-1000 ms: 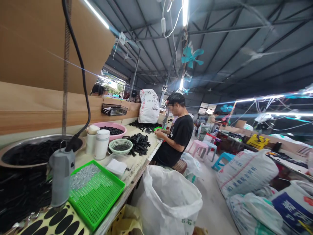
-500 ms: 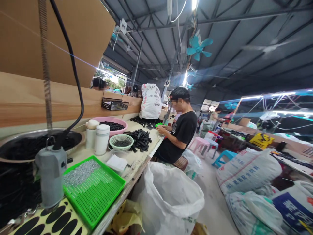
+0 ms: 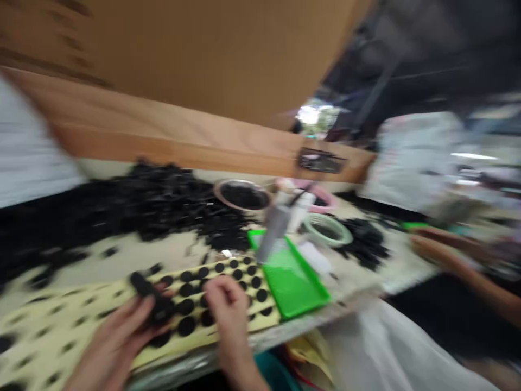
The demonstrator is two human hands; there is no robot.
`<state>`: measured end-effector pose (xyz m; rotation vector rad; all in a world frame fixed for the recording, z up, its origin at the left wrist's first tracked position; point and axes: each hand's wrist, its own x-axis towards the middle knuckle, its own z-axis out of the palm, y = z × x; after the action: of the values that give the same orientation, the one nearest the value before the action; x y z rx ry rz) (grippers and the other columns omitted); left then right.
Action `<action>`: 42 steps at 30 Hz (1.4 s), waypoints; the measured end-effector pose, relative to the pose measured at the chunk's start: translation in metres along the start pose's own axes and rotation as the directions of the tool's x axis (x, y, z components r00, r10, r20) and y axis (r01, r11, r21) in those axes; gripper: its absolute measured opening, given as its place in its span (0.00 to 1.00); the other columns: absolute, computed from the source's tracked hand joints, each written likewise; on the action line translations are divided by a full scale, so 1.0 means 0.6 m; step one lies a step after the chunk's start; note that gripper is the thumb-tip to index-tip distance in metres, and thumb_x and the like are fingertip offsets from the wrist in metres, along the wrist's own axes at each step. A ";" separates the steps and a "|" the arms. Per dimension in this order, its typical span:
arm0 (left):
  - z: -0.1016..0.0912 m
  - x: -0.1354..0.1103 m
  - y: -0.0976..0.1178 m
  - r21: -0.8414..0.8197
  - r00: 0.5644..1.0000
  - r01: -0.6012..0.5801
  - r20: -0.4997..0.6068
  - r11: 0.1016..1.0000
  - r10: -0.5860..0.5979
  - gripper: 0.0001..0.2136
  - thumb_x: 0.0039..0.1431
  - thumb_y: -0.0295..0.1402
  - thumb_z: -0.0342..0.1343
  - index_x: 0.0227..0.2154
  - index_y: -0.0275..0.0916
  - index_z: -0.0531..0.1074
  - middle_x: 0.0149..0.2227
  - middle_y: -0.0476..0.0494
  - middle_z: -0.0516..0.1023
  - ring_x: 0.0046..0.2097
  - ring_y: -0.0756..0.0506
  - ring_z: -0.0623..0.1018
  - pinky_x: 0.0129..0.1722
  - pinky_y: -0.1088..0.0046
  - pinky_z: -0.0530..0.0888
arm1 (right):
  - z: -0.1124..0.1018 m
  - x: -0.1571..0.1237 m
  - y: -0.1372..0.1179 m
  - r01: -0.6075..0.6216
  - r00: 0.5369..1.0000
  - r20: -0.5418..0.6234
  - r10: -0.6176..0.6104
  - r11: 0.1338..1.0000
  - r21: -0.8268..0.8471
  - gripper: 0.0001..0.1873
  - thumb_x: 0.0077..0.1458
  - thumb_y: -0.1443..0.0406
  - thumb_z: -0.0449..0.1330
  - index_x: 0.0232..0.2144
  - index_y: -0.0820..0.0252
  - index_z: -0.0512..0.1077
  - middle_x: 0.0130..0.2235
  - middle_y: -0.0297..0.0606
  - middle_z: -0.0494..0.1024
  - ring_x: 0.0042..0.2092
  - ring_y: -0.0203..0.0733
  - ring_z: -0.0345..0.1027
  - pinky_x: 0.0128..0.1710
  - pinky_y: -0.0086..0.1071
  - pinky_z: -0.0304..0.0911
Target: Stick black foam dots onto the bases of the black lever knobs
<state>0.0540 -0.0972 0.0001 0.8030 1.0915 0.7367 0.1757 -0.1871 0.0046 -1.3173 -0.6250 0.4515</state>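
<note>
My left hand point(image 3: 122, 331) is closed around a long black part with a wider rounded end point(image 3: 157, 301), held tilted over a pale yellow sheet point(image 3: 179, 347). Rows of black round pads point(image 3: 186, 290) dot that sheet, with bare spots on its left half. Over the pads on the right side of the sheet is my right hand point(image 3: 228, 304), its fingers curled and pinched together. Blur hides whatever may be between those fingertips. A grey electric tool point(image 3: 273, 233) hangs on a black cord beyond it, above the green tray point(image 3: 299, 296).
A heap of black parts point(image 3: 163, 201) spreads along the back of the bench. Behind the tray stand a metal bowl point(image 3: 217, 190), a pale green basket point(image 3: 345, 236) and a pink basin point(image 3: 331, 201). A co-worker's forearms point(image 3: 459, 260) reach in at right, above a white sack point(image 3: 378, 336).
The view has swung left and down onto the bench. Both my hands have come into view, the left one with the black part. The co-worker has shifted to the right edge.
</note>
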 end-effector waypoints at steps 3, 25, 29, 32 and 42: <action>-0.031 -0.017 0.008 -0.122 0.978 -0.072 0.188 0.990 0.094 0.18 0.51 0.41 0.65 0.43 0.36 0.76 0.42 0.40 0.80 0.37 0.44 0.78 0.32 0.71 0.75 | 0.012 0.004 0.032 -0.166 0.980 0.126 0.154 0.982 0.094 0.16 0.54 0.53 0.62 0.28 0.59 0.72 0.23 0.28 0.65 0.25 0.31 0.56 0.24 0.26 0.53; -0.038 0.001 0.001 -0.180 0.963 -0.101 0.229 0.978 0.142 0.15 0.58 0.39 0.58 0.41 0.31 0.75 0.37 0.36 0.78 0.32 0.48 0.75 0.28 0.76 0.72 | 0.047 -0.017 0.064 -0.459 0.851 0.280 0.445 0.888 -0.017 0.19 0.47 0.50 0.66 0.24 0.60 0.71 0.20 0.27 0.55 0.25 0.32 0.44 0.24 0.27 0.44; -0.038 0.001 0.004 -0.194 0.960 -0.091 0.244 0.977 0.138 0.15 0.58 0.38 0.58 0.41 0.30 0.75 0.38 0.36 0.78 0.32 0.48 0.75 0.28 0.75 0.73 | 0.049 -0.017 0.066 -0.461 0.851 0.274 0.448 0.887 -0.018 0.18 0.47 0.51 0.66 0.25 0.60 0.71 0.21 0.27 0.57 0.25 0.32 0.45 0.24 0.27 0.44; -0.039 0.000 0.004 -0.203 0.955 -0.099 0.254 0.974 0.151 0.14 0.59 0.38 0.57 0.40 0.31 0.75 0.38 0.36 0.78 0.32 0.49 0.74 0.29 0.75 0.73 | 0.050 -0.018 0.064 -0.461 0.851 0.272 0.449 0.887 -0.022 0.18 0.47 0.51 0.67 0.25 0.60 0.71 0.21 0.27 0.57 0.25 0.32 0.45 0.24 0.27 0.44; -0.042 -0.002 0.000 -0.223 0.956 -0.098 0.251 0.970 0.155 0.14 0.57 0.39 0.59 0.40 0.32 0.76 0.37 0.38 0.77 0.32 0.49 0.75 0.29 0.75 0.73 | 0.052 -0.021 0.064 -0.475 0.847 0.259 0.464 0.880 -0.020 0.18 0.46 0.51 0.67 0.27 0.60 0.71 0.21 0.26 0.58 0.25 0.31 0.45 0.23 0.25 0.45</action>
<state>0.0299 -0.0936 -0.0057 0.7718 0.7122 0.8108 0.1474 -0.1636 -0.0311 -1.3784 -0.4939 1.0489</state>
